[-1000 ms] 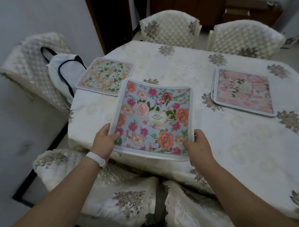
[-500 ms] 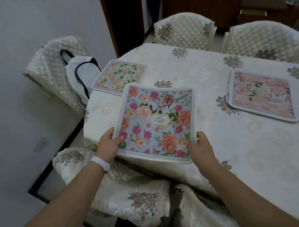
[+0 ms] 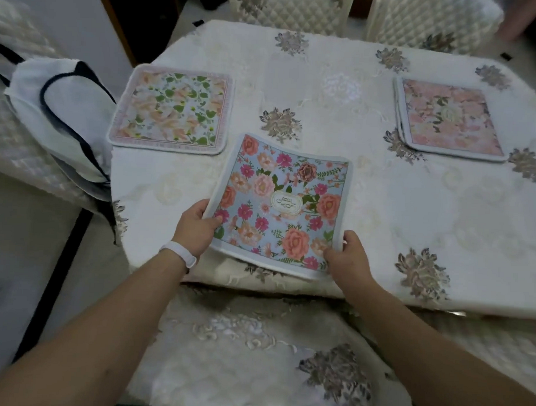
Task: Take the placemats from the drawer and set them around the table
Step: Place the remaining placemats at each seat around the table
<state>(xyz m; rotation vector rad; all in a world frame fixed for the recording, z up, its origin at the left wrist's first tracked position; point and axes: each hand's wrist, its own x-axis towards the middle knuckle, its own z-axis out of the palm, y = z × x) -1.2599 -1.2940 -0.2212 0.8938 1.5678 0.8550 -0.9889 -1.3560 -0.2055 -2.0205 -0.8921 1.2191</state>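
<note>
Left hand (image 3: 195, 227) pinches the near-left edge of the blue floral placemat (image 3: 279, 203), thumb on top; right hand (image 3: 349, 257) grips its near-right corner the same way. Blue placemat sits at the near edge of the bench (image 3: 429, 210), middle sagging, near edge at the rim. Green-leaf placemat (image 3: 172, 109) lies flat just beyond-left of it; pink placemat (image 3: 448, 118) well apart beyond-right. White bag (image 3: 58, 114) on a chair left of it.
</note>
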